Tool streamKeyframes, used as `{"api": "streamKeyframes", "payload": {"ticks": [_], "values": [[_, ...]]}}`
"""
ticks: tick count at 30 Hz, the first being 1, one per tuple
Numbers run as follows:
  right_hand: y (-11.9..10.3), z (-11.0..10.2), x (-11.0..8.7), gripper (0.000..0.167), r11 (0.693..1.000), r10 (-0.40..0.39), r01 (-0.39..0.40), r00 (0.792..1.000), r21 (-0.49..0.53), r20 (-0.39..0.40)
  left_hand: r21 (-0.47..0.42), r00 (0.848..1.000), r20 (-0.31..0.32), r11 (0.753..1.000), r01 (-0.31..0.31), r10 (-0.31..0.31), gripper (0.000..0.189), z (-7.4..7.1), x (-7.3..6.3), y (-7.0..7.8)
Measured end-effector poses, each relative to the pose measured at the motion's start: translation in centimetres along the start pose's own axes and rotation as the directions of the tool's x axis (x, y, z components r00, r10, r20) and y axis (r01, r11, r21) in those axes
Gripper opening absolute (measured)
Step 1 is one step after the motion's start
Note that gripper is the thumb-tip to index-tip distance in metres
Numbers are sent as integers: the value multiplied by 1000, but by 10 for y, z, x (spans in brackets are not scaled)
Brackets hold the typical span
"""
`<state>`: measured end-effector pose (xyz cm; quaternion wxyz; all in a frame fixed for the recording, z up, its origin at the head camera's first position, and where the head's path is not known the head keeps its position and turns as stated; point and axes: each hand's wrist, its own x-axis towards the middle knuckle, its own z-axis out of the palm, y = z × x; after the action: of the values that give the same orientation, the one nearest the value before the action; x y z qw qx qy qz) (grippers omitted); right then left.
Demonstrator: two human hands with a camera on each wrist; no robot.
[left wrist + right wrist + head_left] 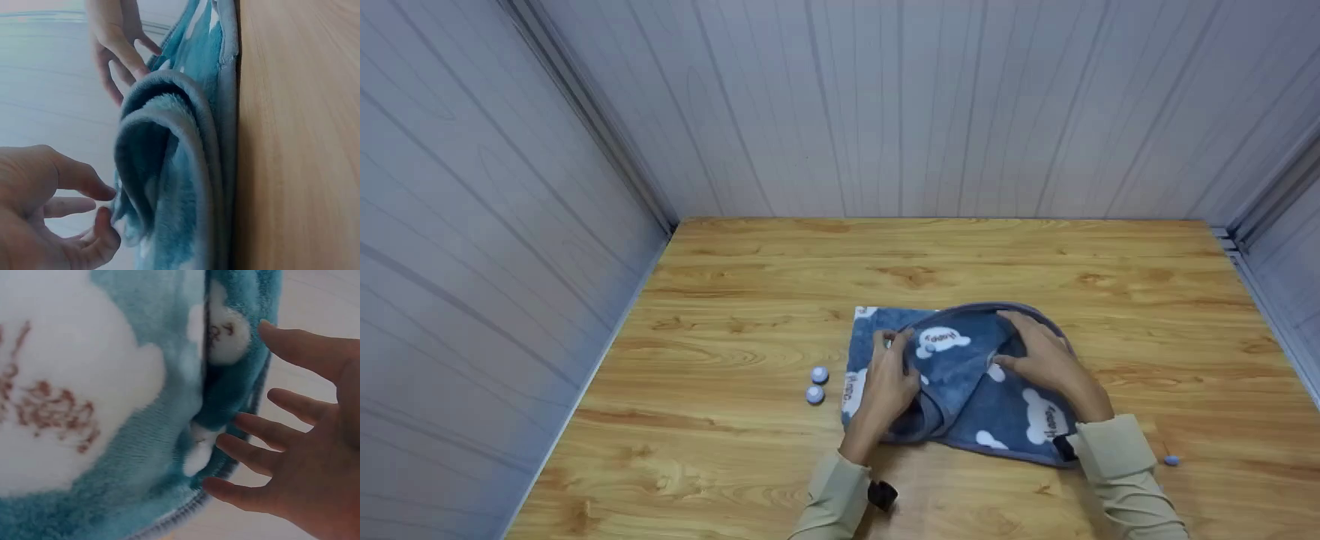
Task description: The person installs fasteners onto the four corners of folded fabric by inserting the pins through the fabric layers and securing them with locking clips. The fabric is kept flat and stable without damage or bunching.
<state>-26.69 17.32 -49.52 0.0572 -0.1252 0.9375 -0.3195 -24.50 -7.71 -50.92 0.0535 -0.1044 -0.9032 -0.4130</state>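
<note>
A blue fleece blanket [960,390] with grey edging, white bear shapes and "Happy" lettering lies partly folded on the wooden table. My left hand [889,382] is at its left part. In the left wrist view, the thumb and fingertips of the left hand [62,208] pinch the edge of a rolled-over fold of the blanket [185,185]. Over the blanket's far right side is my right hand [1046,360]. The right wrist view shows the fingers of the right hand [304,433] spread and fairly straight, their tips against the blanket [152,439].
Two small pale balls [817,384] sit on the table [720,450] left of the blanket. A small bluish object [1171,460] lies beside the right sleeve. Light panelled walls [900,112] stand behind the table and at both sides.
</note>
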Motion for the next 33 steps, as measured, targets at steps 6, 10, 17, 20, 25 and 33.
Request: {"api": "streamKeyframes", "payload": {"ticks": [6, 10, 17, 20, 25, 33], "values": [[-7, -9, -10, 59, 999, 2, -1, 999, 36, -38, -51, 996, -25, 995, -87, 85, 43, -3, -6, 14], [-13, -13, -19, 55, 998, 16, -14, 999, 53, -47, -71, 989, 15, 987, -144, 145, 37, -3, -10, 23], [-20, -19, -32, 49, 998, -11, 16, 996, 56, -90, -53, 964, 115, 970, -236, 240, 33, -2, -17, 33], [-21, -21, -36, 47, 998, -31, 36, 994, 48, -105, -43, 956, 159, 969, -244, 248, 31, -1, -19, 37], [-21, -24, -44, 47, 998, -50, 54, 991, 33, -124, -28, 939, 216, 963, -267, 267, 28, 0, -22, 43], [-20, -27, -59, 44, 995, -72, 83, 982, 59, -173, -34, 904, 249, 936, -349, 347, 26, 3, -27, 49]]}}
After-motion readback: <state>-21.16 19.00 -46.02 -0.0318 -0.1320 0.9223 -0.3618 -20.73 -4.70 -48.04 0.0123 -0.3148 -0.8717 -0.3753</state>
